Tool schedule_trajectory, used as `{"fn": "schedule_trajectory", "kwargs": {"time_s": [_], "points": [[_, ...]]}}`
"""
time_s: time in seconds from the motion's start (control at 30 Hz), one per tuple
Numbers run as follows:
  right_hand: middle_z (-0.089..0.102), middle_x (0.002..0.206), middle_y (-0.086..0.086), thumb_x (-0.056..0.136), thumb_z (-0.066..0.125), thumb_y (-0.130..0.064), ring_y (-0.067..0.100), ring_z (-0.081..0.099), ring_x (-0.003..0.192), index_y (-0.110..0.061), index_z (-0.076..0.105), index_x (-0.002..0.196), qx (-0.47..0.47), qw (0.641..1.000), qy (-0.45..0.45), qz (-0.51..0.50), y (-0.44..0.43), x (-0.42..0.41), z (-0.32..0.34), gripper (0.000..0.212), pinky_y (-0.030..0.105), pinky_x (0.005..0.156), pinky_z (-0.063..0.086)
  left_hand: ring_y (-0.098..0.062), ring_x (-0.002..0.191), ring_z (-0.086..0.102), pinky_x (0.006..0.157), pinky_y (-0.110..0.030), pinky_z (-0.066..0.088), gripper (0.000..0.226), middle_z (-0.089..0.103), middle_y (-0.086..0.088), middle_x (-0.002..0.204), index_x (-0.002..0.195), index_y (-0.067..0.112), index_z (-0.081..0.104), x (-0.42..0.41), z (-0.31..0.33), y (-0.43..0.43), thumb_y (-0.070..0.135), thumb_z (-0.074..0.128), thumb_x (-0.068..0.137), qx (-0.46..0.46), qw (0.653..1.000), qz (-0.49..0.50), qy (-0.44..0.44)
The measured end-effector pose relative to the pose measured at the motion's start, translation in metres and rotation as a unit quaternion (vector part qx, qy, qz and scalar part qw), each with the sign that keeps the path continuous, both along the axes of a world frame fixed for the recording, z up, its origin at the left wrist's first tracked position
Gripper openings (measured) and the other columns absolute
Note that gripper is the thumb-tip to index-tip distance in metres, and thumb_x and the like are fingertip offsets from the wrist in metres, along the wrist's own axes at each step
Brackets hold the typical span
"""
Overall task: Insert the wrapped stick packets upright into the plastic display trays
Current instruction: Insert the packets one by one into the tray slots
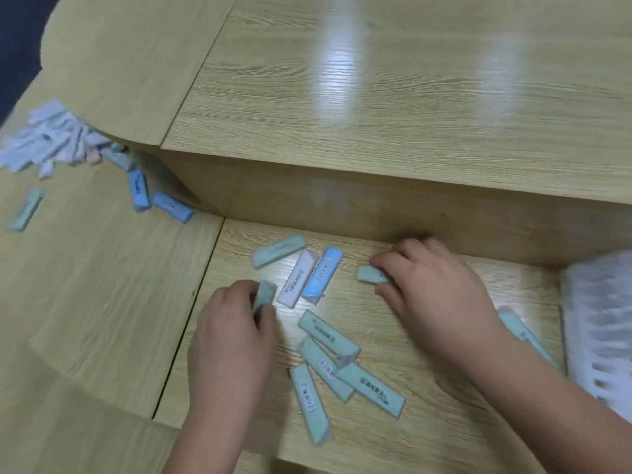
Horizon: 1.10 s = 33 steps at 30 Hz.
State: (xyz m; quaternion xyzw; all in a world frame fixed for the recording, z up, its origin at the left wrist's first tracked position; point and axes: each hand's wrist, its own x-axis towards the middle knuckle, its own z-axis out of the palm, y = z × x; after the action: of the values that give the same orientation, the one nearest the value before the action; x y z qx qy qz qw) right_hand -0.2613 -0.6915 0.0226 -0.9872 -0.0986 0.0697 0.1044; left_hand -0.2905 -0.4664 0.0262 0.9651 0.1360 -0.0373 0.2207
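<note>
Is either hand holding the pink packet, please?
No, the pink packet lies on the desk; the left hand and right hand each grip a green one.

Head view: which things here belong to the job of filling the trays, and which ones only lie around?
Belong to the job: left hand gripping a green packet; right hand pinching a second green packet; loose packets lying flat; white plastic tray at the right edge; far packet pile.
Only surroundings: lower desk; raised counter.
</note>
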Motion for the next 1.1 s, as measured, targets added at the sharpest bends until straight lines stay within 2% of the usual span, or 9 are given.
{"fn": "schedule_trajectory", "kwargs": {"time_s": [0.1, 0.2, 0.4, 0.5, 0.6, 0.73, 0.83, 1.0, 1.1], "points": [[0.055, 0.1, -0.014, 0.085, 0.061, -0.044, 0.013, 0.05, 0.1, -0.037, 0.06, 0.103, 0.054, 0.997, 0.046, -0.04, -0.01, -0.001, 0.01, 0.019, 0.031, 0.078, 0.046, -0.011, 0.078, 0.059, 0.068, -0.038, 0.049, 0.008, 0.062, 0.011, 0.085, 0.095, 0.03, 0.065, -0.003, 0.01, -0.003, 0.027, 0.062, 0.088, -0.057, 0.998, 0.012, -0.026], [0.058, 0.082, -0.017, 0.081, 0.065, -0.043, 0.003, 0.055, 0.082, -0.033, 0.059, 0.088, 0.127, 0.987, 0.053, -0.078, -0.026, -0.008, 0.025, 0.013, 0.03, 0.068, 0.048, -0.001, 0.073, 0.062, 0.063, -0.026, 0.045, 0.012, 0.067, 0.019, 0.078, 0.081, 0.038, 0.063, -0.004, 0.029, -0.02, 0.029, 0.066, 0.089, -0.165, 0.984, 0.03, -0.064], [0.064, 0.074, -0.006, 0.078, 0.067, -0.038, 0.017, 0.059, 0.063, -0.028, 0.065, 0.084, 0.432, 0.886, 0.091, -0.141, -0.083, -0.038, 0.071, 0.012, 0.029, 0.059, 0.051, -0.008, 0.071, 0.065, 0.064, -0.024, 0.052, 0.005, 0.071, 0.011, 0.08, 0.086, 0.034, 0.069, -0.013, 0.067, -0.096, 0.031, 0.066, 0.088, -0.318, 0.944, -0.034, -0.087], [0.064, 0.077, -0.009, 0.086, 0.059, -0.045, 0.014, 0.057, 0.056, -0.035, 0.064, 0.093, 0.435, 0.887, 0.072, -0.137, -0.134, -0.061, 0.097, 0.013, 0.031, 0.05, 0.047, -0.016, 0.076, 0.067, 0.066, -0.041, 0.055, 0.004, 0.072, 0.007, 0.084, 0.092, 0.038, 0.066, -0.023, 0.076, -0.146, 0.041, 0.063, 0.09, -0.354, 0.927, -0.086, -0.087], [0.066, 0.088, -0.009, 0.09, 0.051, -0.052, 0.014, 0.067, 0.063, -0.043, 0.062, 0.1, 0.401, 0.9, 0.023, -0.168, -0.195, -0.088, 0.113, 0.018, 0.043, 0.06, 0.055, -0.014, 0.075, 0.067, 0.063, -0.039, 0.054, 0.017, 0.071, 0.007, 0.085, 0.095, 0.039, 0.064, -0.036, 0.082, -0.198, 0.048, 0.06, 0.081, -0.375, 0.914, -0.127, -0.088], [0.065, 0.079, -0.017, 0.092, 0.049, -0.053, 0.008, 0.063, 0.069, -0.049, 0.064, 0.101, 0.314, 0.926, -0.048, -0.205, -0.273, -0.124, 0.116, 0.019, 0.023, 0.063, 0.049, -0.015, 0.075, 0.068, 0.064, -0.035, 0.057, 0.012, 0.071, 0.007, 0.084, 0.094, 0.036, 0.065, -0.054, 0.086, -0.264, 0.039, 0.065, 0.082, -0.395, 0.9, -0.168, -0.076], [0.066, 0.082, -0.024, 0.083, 0.064, -0.047, 0.002, 0.059, 0.068, -0.049, 0.068, 0.094, 0.297, 0.917, -0.073, -0.257, -0.31, -0.148, 0.113, 0.011, 0.006, 0.058, 0.039, -0.014, 0.078, 0.071, 0.064, -0.03, 0.058, 0.013, 0.072, 0.004, 0.085, 0.092, 0.038, 0.066, -0.068, 0.087, -0.306, 0.033, 0.068, 0.08, -0.405, 0.894, -0.183, -0.056], [0.055, 0.058, -0.009, 0.073, 0.073, -0.041, 0.013, 0.045, 0.046, -0.041, 0.062, 0.086, 0.323, 0.886, -0.093, -0.318, -0.352, -0.176, 0.102, 0.016, 0.017, 0.043, 0.033, -0.01, 0.073, 0.07, 0.057, -0.017, 0.051, 0.022, 0.071, 0.008, 0.08, 0.091, 0.036, 0.068, -0.085, 0.084, -0.36, 0.018, 0.076, 0.081, -0.418, 0.886, -0.193, -0.045], [0.052, 0.052, -0.009, 0.083, 0.069, -0.032, 0.013, 0.045, 0.045, -0.045, 0.064, 0.094, 0.335, 0.888, -0.089, -0.3, -0.368, -0.186, 0.098, 0.018, 0.019, 0.045, 0.037, -0.008, 0.073, 0.068, 0.057, -0.025, 0.055, 0.021, 0.07, 0.013, 0.079, 0.091, 0.038, 0.069, -0.093, 0.082, -0.376, 0.024, 0.078, 0.079, -0.374, 0.896, -0.231, -0.064]]}}
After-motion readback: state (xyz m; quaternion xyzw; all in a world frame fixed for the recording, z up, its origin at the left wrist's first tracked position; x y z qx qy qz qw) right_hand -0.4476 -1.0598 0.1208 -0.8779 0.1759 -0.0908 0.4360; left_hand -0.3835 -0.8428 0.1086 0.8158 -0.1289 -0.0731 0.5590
